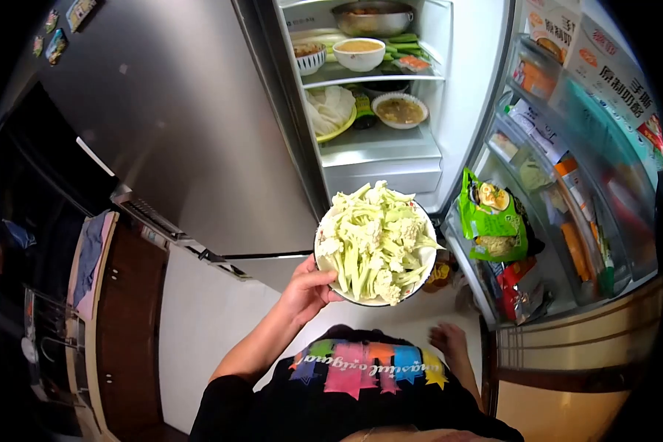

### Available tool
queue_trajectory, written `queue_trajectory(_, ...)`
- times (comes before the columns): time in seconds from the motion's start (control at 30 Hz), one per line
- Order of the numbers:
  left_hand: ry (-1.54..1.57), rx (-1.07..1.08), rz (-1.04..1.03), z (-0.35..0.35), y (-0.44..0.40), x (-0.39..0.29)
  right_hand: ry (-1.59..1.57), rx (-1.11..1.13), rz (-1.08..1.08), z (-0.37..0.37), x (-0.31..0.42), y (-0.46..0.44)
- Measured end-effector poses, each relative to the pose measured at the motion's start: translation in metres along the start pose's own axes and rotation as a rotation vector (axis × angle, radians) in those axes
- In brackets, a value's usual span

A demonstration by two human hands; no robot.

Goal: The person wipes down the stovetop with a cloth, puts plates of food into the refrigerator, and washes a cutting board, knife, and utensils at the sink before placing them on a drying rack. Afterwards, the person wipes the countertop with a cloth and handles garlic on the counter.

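Observation:
My left hand [311, 291] grips the near left rim of a white plate [325, 272], thumb over the edge. Cut cauliflower [379, 239] is heaped on the plate, which is held up in front of the lower part of the open fridge. My right hand [449, 339] hangs low on the right, near the bottom of the fridge door, apart from the plate. Its fingers look loosely parted and hold nothing that I can see.
Fridge shelves [379, 152] carry a metal pot [373, 22], a bowl of soup [400, 110], a white bowl [359, 55] and a yellow-rimmed dish [339, 132]. The open door on the right has racks with a green packet [493, 214]. A closed grey door [191, 110] stands left.

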State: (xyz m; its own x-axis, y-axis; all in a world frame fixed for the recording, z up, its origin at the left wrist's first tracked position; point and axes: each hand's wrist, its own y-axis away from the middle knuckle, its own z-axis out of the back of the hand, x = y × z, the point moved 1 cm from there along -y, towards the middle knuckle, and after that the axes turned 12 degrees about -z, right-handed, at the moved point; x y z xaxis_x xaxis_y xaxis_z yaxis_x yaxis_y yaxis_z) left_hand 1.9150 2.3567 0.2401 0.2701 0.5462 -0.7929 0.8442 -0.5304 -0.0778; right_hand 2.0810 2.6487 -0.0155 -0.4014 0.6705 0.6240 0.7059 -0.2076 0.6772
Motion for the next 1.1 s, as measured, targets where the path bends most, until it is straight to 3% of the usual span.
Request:
queue_trajectory(0.07, -0.012, 0.027, 0.018, 0.003, -0.007, 0.0, 0.076, 0.376, 0.056, -0.072, 0.04, 0.034)
queue_trajectory(0.23, 0.031, -0.002, 0.075, 0.006, -0.02, -0.005, 0.007, 0.79, 0.331, -0.158, 0.129, 0.09)
queue_trajectory(0.33, 0.023, 0.002, 0.089, 0.016, -0.026, 0.0, 0.164, 0.678, 0.335, -0.178, 0.137, 0.101)
queue_trajectory(0.53, 0.022, 0.016, 0.113, 0.025, -0.033, 0.003, 0.082, 0.601, 0.214, -0.185, 0.138, 0.104)
queue_trajectory(0.67, -0.065, 0.149, 0.088, 0.032, -0.036, 0.0, 0.035, 0.471, 0.256, -0.197, 0.136, 0.113)
queue_trajectory(0.73, 0.165, 0.177, 0.076, 0.031, -0.037, -0.003, 0.017, 0.432, 0.263, -0.2, 0.136, 0.118)
queue_trajectory(0.8, 0.118, 0.276, 0.059, 0.044, -0.041, -0.003, 0.008, 0.399, 0.261, -0.204, 0.133, 0.123)
queue_trajectory(0.87, 0.166, 0.211, 0.161, 0.063, -0.05, 0.001, -0.002, 0.4, 0.284, -0.202, 0.13, 0.123)
queue_trajectory(0.93, 0.09, 0.138, 0.223, 0.125, -0.071, 0.028, 0.013, 0.361, 0.284, -0.204, 0.128, 0.124)
queue_trajectory(1.0, 0.142, -0.507, 0.236, 0.183, -0.086, 0.052, 0.007, 0.321, 0.296, -0.207, 0.128, 0.128)
queue_trajectory(1.03, 0.135, -0.488, 0.218, 0.201, -0.096, 0.057, 0.012, 0.344, 0.309, -0.206, 0.128, 0.128)
queue_trajectory(1.1, 0.214, -0.701, 0.056, 0.232, -0.115, 0.061, 0.009, 0.339, 0.328, -0.206, 0.128, 0.127)
